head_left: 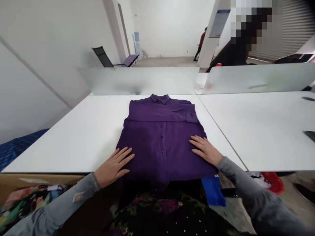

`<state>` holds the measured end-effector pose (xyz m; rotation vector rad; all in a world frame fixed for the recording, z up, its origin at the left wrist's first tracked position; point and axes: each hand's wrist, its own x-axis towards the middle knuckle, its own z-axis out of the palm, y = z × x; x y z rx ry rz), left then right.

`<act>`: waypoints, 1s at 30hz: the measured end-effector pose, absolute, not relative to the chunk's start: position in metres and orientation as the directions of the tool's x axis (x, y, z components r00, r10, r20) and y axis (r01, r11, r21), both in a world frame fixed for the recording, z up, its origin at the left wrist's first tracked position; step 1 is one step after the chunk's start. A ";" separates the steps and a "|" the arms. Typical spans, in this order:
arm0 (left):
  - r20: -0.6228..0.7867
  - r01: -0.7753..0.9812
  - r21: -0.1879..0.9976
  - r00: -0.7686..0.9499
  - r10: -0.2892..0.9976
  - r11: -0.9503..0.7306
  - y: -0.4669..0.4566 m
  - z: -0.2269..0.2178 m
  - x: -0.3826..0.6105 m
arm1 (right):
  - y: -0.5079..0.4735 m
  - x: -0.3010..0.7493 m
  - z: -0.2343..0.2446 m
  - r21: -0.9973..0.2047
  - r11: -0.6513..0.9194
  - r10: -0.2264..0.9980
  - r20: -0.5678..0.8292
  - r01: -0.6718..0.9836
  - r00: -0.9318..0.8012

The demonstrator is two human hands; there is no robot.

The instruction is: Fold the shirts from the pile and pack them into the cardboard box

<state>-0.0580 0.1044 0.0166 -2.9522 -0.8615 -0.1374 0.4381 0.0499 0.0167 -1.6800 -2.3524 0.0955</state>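
A purple button-up shirt (150, 141) lies front side up on the white table (81, 131), its collar toward the far edge. One sleeve is laid straight across the chest, with the cuff (192, 117) at the right side. The lower hem reaches over the near table edge. My left hand (114, 166) rests with fingers spread on the shirt's lower left side. On the lower right side, my right hand (205, 149) lies flat, fingers apart. Neither hand grips the fabric.
Frosted partitions (147, 80) stand along the table's far edge, and a second white table (265, 131) adjoins on the right. Below left is a cardboard box (49, 178) of clothes. Blue cloth (214, 191) hangs below right. A person (231, 54) is behind the right partition.
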 end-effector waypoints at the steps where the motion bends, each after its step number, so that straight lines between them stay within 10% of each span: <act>1: 0.083 0.515 -0.045 0.856 0.511 -0.856 0.098 0.018 -0.064 | 0.031 0.448 0.015 -0.206 0.326 0.939 0.186 0.923 -0.290; 8: 0.006 0.438 -0.186 0.896 0.444 -0.880 0.089 0.018 -0.101 | -0.061 0.505 0.008 -0.186 0.327 0.931 0.234 0.927 -0.281; 17: 0.280 0.325 -0.103 0.916 0.286 -0.940 0.103 0.007 -0.081 | -0.035 0.455 0.006 -0.021 0.440 0.866 0.274 0.898 -0.418; 25: 0.363 0.335 0.046 0.872 0.328 -0.941 0.088 0.030 -0.072 | -0.031 0.442 0.025 -0.531 0.458 0.872 0.425 0.713 -0.244; 30: 0.267 0.320 0.021 0.911 0.314 -0.947 0.069 0.037 -0.074 | -0.043 0.453 0.030 -0.630 0.481 0.877 0.351 0.609 -0.329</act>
